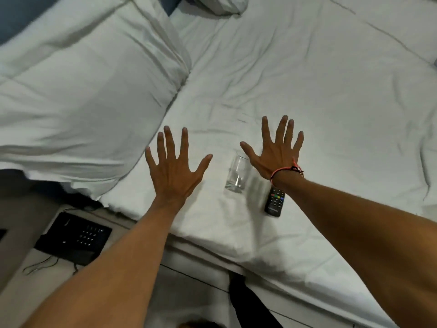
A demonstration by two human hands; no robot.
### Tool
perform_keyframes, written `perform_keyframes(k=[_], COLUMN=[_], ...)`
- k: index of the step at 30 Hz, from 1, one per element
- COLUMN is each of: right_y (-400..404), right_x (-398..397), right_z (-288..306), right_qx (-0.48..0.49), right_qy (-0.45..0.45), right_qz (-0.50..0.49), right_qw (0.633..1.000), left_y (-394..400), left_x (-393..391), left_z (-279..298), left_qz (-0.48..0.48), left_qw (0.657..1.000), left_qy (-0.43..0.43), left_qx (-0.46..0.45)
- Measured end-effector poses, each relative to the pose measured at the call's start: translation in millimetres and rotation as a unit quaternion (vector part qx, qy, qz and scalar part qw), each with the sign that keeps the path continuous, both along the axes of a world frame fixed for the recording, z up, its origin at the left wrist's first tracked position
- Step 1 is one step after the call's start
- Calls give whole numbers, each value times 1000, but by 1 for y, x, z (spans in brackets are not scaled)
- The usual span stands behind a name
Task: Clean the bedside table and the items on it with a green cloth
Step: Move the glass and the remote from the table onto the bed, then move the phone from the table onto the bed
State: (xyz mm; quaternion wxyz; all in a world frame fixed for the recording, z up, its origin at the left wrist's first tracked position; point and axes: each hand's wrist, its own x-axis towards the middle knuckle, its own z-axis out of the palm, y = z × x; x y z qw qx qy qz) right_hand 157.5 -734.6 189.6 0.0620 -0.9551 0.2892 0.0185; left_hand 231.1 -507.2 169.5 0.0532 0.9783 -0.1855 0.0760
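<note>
Black desk phone [75,237] sits on the bedside table [28,287], low and well to the left of the left hand [176,171], back toward the person's body. No green cloth anywhere in view, so wiping can't start from here.

Left hand: splayed flat, palm down, fingers spread, gripping nothing, over the white sheet [331,91]. Pillow [82,91] lies up and left of it.

Clear drinking glass [236,174] lies between the two hands, just right of the left thumb and just beside the right thumb. It looks to be on its side, long axis roughly along the forearms; blur makes that uncertain.

Right hand [276,150]: also splayed, palm down, empty. Red cord bracelet [287,170] on the wrist. Black TV remote [275,201] lies under the wrist, partly hidden by it, long axis roughly along the arm.

Judgement: the right hand is nearer both glass and remote; the left arm is the one nearer the table and phone. Next move hinges on finding the cloth, then turning left and down.
</note>
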Motion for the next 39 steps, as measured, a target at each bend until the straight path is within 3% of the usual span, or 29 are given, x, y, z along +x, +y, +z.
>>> perform_keyframes(k=[6,11,18,24,29,34,39], right_y=[88,190,343,439,477,493,496], right_x=[39,70,82,81,93,129,160], right_z=[36,59,66,46,-1,-81,-156], right_qx=[-53,-69,-98,-86,12,119,187], right_qy=[-25,-55,-67,-53,9,163,243], right_qz=[136,250,432,526,532,518,470], right_qw=[989,964,894,844,846,831,828], left_y=[113,222,363,431,450,448,438], left_x=[-3,-22,-73,-110,-109,-84,-49], left_z=[37,60,60,41,4,-74,-156], left_qz=[104,180,276,348,396,462,478], left_qw=[994,984,960,935,889,787,738], left_qy=[32,3,11,66,179,259,277], left_qx=[4,14,40,8,-142,-317,-387])
